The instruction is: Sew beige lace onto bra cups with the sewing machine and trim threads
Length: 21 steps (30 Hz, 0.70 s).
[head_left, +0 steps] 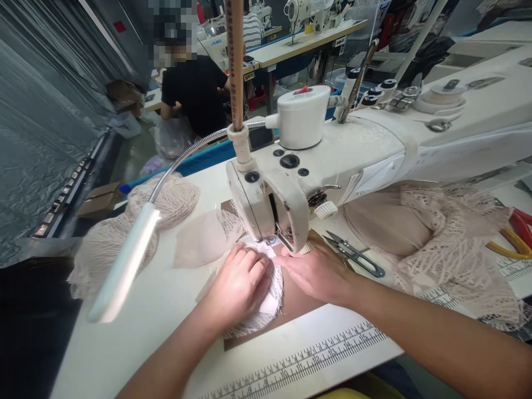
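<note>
A white sewing machine [266, 205] reaches over the table, its needle area hidden behind the head. Under it lies a round lace piece [276, 296] with a pale lining. My left hand [241, 280] rests on the lace piece, fingers curled together and pressing on it. On the piece's right edge is my right hand [311, 271], its index finger and thumb near the presser area, the other fingers partly hidden. Beige mesh with lace trim [199, 238] lies behind my left hand. Black thread snips [353, 255] lie beyond my right hand.
A lit lamp [124, 266] on a bendable neck hangs at the left. Lace stacks [166, 199] stand behind it. More beige lace cups [390, 221] and orange-handled scissors [513, 244] are at the right. A printed ruler [307, 363] runs along the front edge. A person in black sits beyond.
</note>
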Available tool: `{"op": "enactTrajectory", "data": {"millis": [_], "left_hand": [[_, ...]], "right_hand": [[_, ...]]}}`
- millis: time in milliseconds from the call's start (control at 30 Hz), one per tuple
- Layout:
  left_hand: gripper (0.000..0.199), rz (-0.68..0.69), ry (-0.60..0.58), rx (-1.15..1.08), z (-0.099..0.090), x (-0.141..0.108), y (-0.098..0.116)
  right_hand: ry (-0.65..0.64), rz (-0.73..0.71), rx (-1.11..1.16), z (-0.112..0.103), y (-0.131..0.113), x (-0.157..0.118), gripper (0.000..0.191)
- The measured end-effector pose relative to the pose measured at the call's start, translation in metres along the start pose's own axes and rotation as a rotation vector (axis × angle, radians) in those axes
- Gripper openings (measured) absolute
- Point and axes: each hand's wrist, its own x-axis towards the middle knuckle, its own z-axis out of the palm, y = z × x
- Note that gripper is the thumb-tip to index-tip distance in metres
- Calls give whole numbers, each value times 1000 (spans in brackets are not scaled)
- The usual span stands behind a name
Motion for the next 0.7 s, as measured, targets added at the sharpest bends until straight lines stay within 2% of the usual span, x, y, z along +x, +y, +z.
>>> {"op": "enactTrajectory", "data": {"millis": [367, 600, 700], "left_hand": [[21, -32, -19, -69, 1, -1, -2], [20, -43, 2, -37, 5, 0, -11], [21, -37, 8, 8, 6, -1, -13]], "right_hand": [[12, -9, 5, 3, 1, -1, 31], [-35, 111, -29, 5, -5, 5, 34], [-1, 122, -65, 6, -6, 5, 37]]}}
